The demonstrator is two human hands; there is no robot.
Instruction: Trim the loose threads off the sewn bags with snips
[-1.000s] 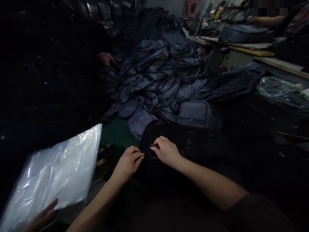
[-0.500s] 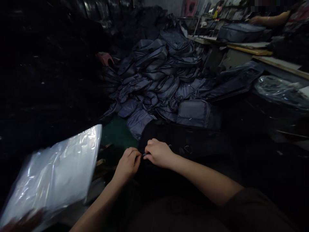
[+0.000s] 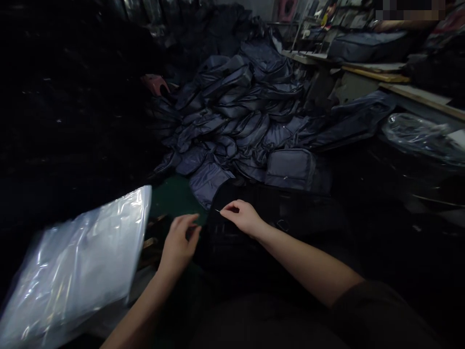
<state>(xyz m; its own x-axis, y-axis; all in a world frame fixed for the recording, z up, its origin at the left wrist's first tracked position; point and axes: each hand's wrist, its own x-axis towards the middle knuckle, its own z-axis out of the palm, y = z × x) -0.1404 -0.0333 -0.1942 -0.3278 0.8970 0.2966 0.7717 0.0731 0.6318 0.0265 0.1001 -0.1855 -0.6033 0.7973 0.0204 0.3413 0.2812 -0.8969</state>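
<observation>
A black fabric bag [image 3: 254, 196] lies in front of me, its lower part lost in shadow. Over it, my right hand [image 3: 242, 217] has thumb and forefinger pinched on a thin, pale, sliver-like thing [image 3: 217, 211], too small to name surely. Left of the bag hovers my left hand [image 3: 182, 237], thumb and fingers apart with nothing seen between them. A metal ring [image 3: 282, 225] shows on the bag, right of my right wrist.
A stack of clear plastic sheets or bags [image 3: 87, 261] stands at the left. Ahead lies a big heap of dark blue-grey bags [image 3: 232, 102]. A pink stool [image 3: 156, 85] is behind it at left. Worktables [image 3: 421, 94] line the right, with a bag [image 3: 366, 46] and a partly seen person.
Both hands were together at the bag's left edge. My left hand has let go and drawn left, its fingers parting; my right hand has risen slightly with the thin thing.
</observation>
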